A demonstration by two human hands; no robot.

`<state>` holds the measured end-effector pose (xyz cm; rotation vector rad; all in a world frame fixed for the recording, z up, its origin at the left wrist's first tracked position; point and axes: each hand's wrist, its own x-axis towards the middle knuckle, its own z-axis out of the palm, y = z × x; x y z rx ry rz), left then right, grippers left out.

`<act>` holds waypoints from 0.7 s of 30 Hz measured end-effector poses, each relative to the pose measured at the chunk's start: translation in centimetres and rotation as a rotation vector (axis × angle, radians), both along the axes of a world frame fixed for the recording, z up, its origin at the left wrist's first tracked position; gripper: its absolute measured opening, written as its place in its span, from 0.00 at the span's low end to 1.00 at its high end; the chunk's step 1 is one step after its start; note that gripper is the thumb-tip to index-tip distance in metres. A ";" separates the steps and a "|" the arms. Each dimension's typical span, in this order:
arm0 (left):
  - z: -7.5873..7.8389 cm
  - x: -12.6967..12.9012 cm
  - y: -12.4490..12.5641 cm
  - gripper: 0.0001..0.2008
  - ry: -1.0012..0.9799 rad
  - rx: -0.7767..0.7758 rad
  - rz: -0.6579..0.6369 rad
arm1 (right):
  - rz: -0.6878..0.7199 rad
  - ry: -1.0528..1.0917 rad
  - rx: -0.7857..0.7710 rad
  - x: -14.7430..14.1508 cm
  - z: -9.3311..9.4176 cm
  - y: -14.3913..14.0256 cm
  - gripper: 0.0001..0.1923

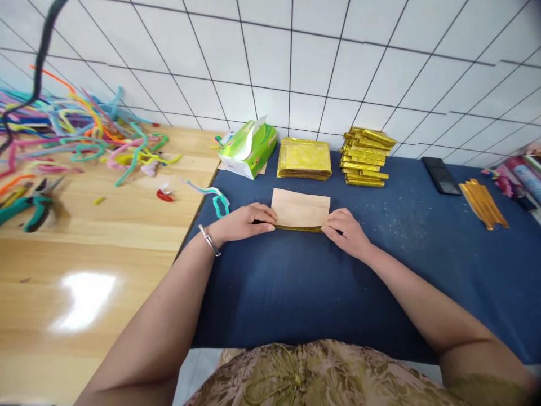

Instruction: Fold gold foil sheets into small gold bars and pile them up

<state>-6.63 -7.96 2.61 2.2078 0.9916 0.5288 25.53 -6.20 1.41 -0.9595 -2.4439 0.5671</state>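
Note:
A tan sheet of paper (301,207) with a gold underside lies on the blue cloth (296,293). Its near edge is folded, showing a gold strip. My left hand (247,221) presses that fold at the sheet's left end. My right hand (347,230) presses it at the right end. Just behind the sheet lies a flat stack of gold sheets (304,159). To the right of that stack stands a pile of folded gold pieces (367,156).
A green tissue box (247,148) sits at the cloth's back left. Many coloured pipe cleaners (80,132) and pliers (29,206) lie on the wooden table (97,270). A black phone (440,175) and gold strips (484,203) lie at the right.

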 end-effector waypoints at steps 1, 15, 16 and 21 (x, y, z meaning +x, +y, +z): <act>0.0 0.1 0.0 0.14 0.003 0.003 0.015 | -0.028 0.008 -0.002 -0.1 -0.1 -0.1 0.15; -1.1 2.7 -0.3 0.11 0.225 0.154 0.355 | -0.220 -0.057 0.042 -1.0 -1.0 -0.7 0.09; -1.0 2.8 -0.4 0.12 0.247 0.162 0.364 | -0.229 -0.063 0.042 -0.9 -1.0 -0.7 0.09; -0.7 3.0 -0.7 0.11 0.360 0.170 0.378 | -0.225 -0.100 0.050 -0.9 -0.8 -0.5 0.10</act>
